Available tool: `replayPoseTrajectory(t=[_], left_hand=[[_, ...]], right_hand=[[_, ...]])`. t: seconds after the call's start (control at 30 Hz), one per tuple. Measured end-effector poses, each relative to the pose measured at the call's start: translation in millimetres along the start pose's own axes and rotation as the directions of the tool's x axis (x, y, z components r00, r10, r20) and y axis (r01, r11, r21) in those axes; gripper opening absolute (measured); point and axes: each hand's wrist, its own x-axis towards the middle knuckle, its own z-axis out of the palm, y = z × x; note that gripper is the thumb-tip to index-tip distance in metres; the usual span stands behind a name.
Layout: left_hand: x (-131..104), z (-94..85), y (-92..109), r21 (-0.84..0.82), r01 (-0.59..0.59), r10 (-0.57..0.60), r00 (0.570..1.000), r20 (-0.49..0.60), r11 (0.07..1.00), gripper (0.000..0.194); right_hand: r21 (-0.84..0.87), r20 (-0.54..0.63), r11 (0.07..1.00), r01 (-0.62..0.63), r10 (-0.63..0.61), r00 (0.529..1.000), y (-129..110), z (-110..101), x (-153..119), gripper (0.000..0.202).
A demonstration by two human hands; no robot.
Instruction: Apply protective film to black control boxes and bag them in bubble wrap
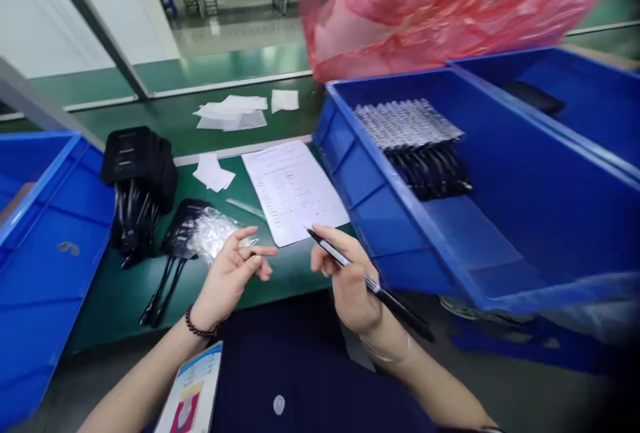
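Note:
My right hand [350,279] is closed around a black pen [373,283] with a light band along its barrel. The pen's tip points up and left, toward the printed sheet [295,186] on the green table. My left hand [237,266] hovers over the table's near edge with its fingers apart; a small dark spot shows near the thumb tip, too small to name. Just beyond it lie a clear plastic bag [215,229] and a flat black device [184,226] with two short cables. A thin ruler-like strip [245,208] rests partly beside the sheet.
Stacked black devices with cables [137,173] stand by a blue bin [55,246] on the left. On the right, a large blue bin [400,219] holds a row of bubble-wrapped black items [425,146]. White paper slips [235,113] lie farther back. A pink plastic bag [425,13] hangs behind.

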Motion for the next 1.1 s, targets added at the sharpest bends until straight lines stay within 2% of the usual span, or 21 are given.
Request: replayPoseTrajectory(t=[0.1, 0.17, 0.23, 0.3, 0.4, 0.43, 0.5, 0.57, 0.7, 0.83, 0.93, 1.03, 1.1], left_hand=[[-7, -13.3, -2, 0.032, -0.085, 0.086, 0.996, -0.015, 0.996, 0.073], [-8, -23.3, -1, 0.009, -0.123, 0.123, 0.991, -0.042, 0.992, 0.077], [-7, -32.3, 1, -0.090, -0.130, 0.122, 0.988, -0.091, 0.987, 0.071], [-3, -38.8, 4, -0.271, -0.089, 0.046, 0.985, -0.164, 0.958, 0.051], [5, -43.4, 12, -0.530, -0.032, -0.111, 0.965, -0.236, 0.847, 0.012], [7, -43.6, 15, -0.581, -0.029, -0.143, 0.958, -0.249, 0.814, 0.009], [11, -42.2, 21, -0.640, -0.034, -0.185, 0.944, -0.273, 0.768, 0.014], [14, -39.3, 24, -0.671, -0.030, -0.223, 0.931, -0.288, 0.741, 0.017], [20, -31.8, 26, -0.669, -0.010, -0.242, 0.928, -0.283, 0.743, 0.017], [22, -26.1, 22, -0.565, -0.021, -0.159, 0.950, -0.268, 0.825, 0.019], [20, -23.6, 19, -0.450, -0.054, -0.066, 0.967, -0.248, 0.891, 0.023], [19, -22.5, 18, -0.372, -0.098, 0.003, 0.969, -0.249, 0.923, 0.023], [19, -22.5, 19, -0.319, -0.127, 0.044, 0.966, -0.256, 0.939, 0.023]], right_hand=[[0.061, 0.122, 0.997, 0.036, -0.043, 0.992, 10, 41, 26, 0.034], [0.072, 0.185, 0.997, 0.023, -0.036, 0.982, 17, 56, 35, 0.024], [0.067, 0.232, 0.998, 0.015, -0.030, 0.972, 22, 66, 40, 0.016], [0.056, 0.272, 0.997, 0.058, -0.071, 0.960, 25, 74, 45, 0.011], [0.061, 0.331, 0.980, 0.187, -0.197, 0.923, 25, 87, 56, 0.006], [0.062, 0.350, 0.971, 0.229, -0.237, 0.906, 25, 90, 60, 0.009], [0.056, 0.377, 0.956, 0.290, -0.289, 0.880, 23, 97, 68, 0.012], [0.049, 0.386, 0.949, 0.310, -0.304, 0.871, 23, 101, 74, 0.013], [0.051, 0.366, 0.949, 0.312, -0.309, 0.878, 26, 103, 80, 0.017], [0.022, 0.330, 0.958, 0.284, -0.275, 0.903, 31, 98, 83, 0.018], [0.069, 0.335, 0.983, 0.167, -0.181, 0.925, 35, 93, 83, 0.015], [0.164, 0.387, 0.986, 0.018, -0.081, 0.918, 37, 90, 83, 0.009], [0.208, 0.406, 0.978, -0.033, -0.055, 0.912, 38, 90, 82, 0.006]])
